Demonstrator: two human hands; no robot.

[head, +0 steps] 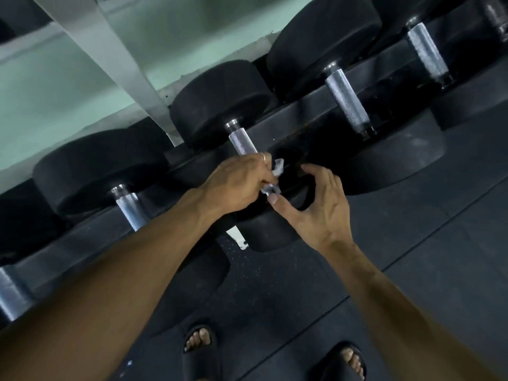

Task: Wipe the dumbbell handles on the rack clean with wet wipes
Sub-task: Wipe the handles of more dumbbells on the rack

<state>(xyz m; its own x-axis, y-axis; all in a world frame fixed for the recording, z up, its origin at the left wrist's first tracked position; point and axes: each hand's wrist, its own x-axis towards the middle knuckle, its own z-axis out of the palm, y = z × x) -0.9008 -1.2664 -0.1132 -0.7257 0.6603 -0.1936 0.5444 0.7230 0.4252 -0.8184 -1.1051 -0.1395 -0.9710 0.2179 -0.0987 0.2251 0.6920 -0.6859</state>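
Observation:
Several black dumbbells lie side by side on a black rack (291,111), each with a knurled silver handle. My left hand (239,182) is wrapped round the near half of the middle dumbbell's handle (242,143), with a white wet wipe (278,167) bunched under its fingers and a corner sticking out. My right hand (320,204) is spread on the front weight head (272,232) of that dumbbell, thumb tip by the handle's near end. The handle's far half is bare.
More handles show to the left (130,207) and right (347,103) (427,50). A grey rack upright (110,45) crosses a pale green wall. Dark rubber floor tiles (412,270) lie below, and my feet in black sandals (202,345) stand near the rack.

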